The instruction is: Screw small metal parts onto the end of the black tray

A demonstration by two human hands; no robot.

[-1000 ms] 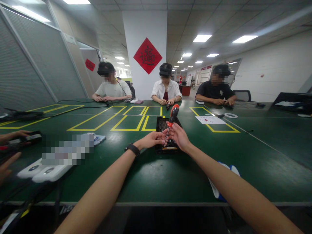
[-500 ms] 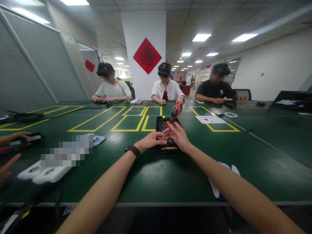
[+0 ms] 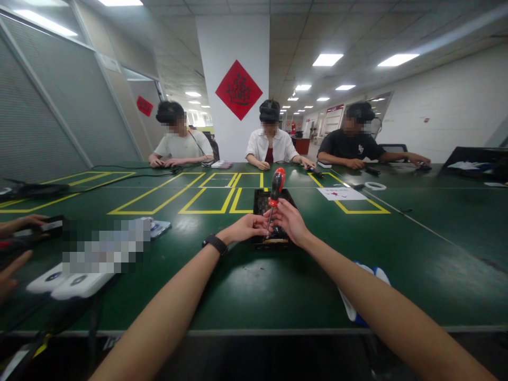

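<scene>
A screwdriver (image 3: 277,184) with a red and black handle stands almost upright, its thin metal shaft pointing down. My right hand (image 3: 291,221) has its fingers closed on it where the handle meets the shaft. Thumb and fingers of my left hand (image 3: 248,227) pinch around the lower end of the shaft; any small part at the tip is hidden. Both hands are over a black open tray-like case (image 3: 273,245), whose dark inside is partly covered by my fingers. Along its near side runs a pale strip.
White power strips (image 3: 79,284) with cables lie on the left of the green table (image 3: 246,296), near another person's hands (image 3: 16,264). A blue and white item (image 3: 353,307) is beneath my right forearm. A paper sheet (image 3: 343,194) lies beyond. Three people sit opposite.
The screwdriver's handle has swung left and toward me, so it is more upright. My hands stay over the case. Across the table, the person on the right has reached an arm outward.
</scene>
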